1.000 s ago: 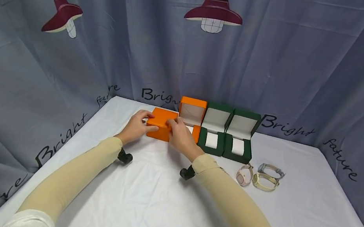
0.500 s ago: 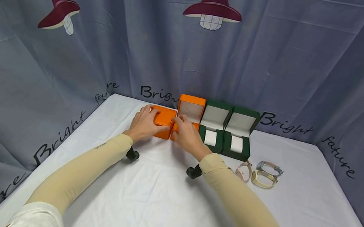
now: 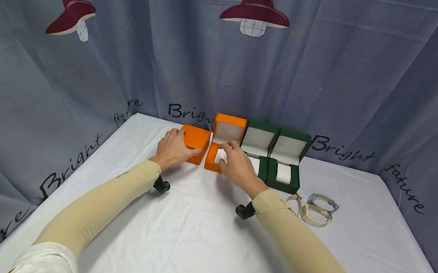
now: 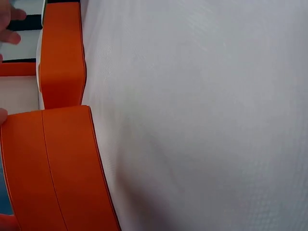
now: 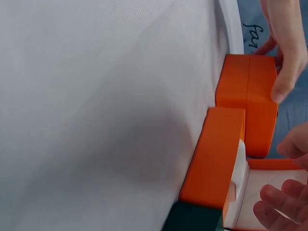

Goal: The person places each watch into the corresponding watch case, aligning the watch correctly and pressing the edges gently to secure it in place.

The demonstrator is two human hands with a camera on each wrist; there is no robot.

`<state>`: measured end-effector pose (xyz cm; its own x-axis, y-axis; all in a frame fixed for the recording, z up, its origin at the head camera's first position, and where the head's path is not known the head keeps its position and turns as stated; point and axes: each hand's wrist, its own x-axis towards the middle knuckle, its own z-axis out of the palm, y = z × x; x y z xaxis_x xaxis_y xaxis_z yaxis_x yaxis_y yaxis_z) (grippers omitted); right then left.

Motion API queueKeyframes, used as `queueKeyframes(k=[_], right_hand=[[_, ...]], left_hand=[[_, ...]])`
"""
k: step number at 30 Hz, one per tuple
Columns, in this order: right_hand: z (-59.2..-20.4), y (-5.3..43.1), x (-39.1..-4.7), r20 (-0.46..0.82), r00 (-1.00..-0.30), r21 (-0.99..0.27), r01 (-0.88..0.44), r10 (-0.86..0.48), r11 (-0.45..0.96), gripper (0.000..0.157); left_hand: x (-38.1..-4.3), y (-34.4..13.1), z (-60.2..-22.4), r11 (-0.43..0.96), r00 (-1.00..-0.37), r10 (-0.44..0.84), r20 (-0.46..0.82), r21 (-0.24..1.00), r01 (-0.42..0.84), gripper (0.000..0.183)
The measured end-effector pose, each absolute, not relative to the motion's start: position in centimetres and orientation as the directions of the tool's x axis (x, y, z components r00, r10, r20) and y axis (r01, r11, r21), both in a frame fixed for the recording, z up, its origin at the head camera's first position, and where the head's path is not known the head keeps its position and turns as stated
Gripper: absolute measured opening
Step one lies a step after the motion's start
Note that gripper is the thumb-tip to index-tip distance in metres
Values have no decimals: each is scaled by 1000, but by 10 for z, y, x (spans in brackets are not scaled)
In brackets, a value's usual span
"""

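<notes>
My left hand (image 3: pixel 174 148) grips a closed orange watch box (image 3: pixel 197 137), its thumb at the front and its fingers at the far left side. The right wrist view shows that thumb on the edge of the box (image 5: pixel 248 96). Directly to the right stands an open orange watch box (image 3: pixel 212 154), lid up, with a white cushion (image 3: pixel 220 156) inside. Over its front right part hovers my right hand (image 3: pixel 239 168), fingers loosely bent, nothing between them. In the right wrist view those fingers (image 5: pixel 276 209) are apart from the box.
Two green watch boxes (image 3: pixel 282 182) stand open in the same row, with white cushions. Farther right lie three watches: a pinkish one (image 3: pixel 298 205), a grey-blue one (image 3: pixel 325 198) and a yellowish one (image 3: pixel 315 221). A grey curtain (image 3: pixel 197 56) hangs behind the white tablecloth (image 3: pixel 186 236).
My right hand has left the closed orange box and moved right, over the open one. My left hand has shifted farther around the closed box.
</notes>
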<state>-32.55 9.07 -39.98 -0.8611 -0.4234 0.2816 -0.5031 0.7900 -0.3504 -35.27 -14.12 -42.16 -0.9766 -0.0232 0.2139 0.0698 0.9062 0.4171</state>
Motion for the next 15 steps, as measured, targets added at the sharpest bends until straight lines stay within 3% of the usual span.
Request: queueKeyframes(k=[15], right_hand=[[-400, 137, -308, 289, -880, -348, -463, -376, 815, 44]], left_hand=[[-358, -154, -425, 916, -965, -139, 223, 399, -40, 97]])
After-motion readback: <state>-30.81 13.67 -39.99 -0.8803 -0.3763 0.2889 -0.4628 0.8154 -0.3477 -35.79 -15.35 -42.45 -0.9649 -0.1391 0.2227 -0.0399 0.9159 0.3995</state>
